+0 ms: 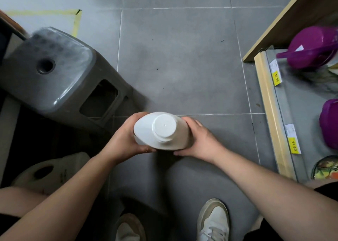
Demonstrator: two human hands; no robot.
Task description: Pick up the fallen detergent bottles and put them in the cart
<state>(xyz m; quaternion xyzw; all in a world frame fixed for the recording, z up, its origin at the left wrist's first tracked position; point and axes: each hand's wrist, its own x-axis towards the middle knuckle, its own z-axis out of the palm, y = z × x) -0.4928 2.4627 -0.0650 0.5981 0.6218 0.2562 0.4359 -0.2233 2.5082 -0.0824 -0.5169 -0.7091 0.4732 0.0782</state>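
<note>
1. The person looks straight down at a grey tiled floor (182, 57).
2. A white detergent bottle (146, 132) is held upright above the floor, in front of the knees, its round white cap (164, 127) facing the camera.
3. The left grip (126, 138) wraps the bottle's left side, with the thumb on the near edge and the fingers curled round the far edge.
4. The right grip (199, 138) clasps the bottle's right side in the same way, so both bare hands hold the one bottle.
5. A second white jug (60, 169) with a handle hole lies on its side at lower left, close to the person's left knee.
6. A grey plastic stool (54, 72) stands to the left, apart from the bottle.
7. On the right a low shelf (270, 112) carries purple plastic tubs (311, 45) and yellow price tags (294, 145).
8. Two white shoes (214, 222) show at the bottom edge.
9. Yellow tape (75, 23) marks the floor at upper left.
</note>
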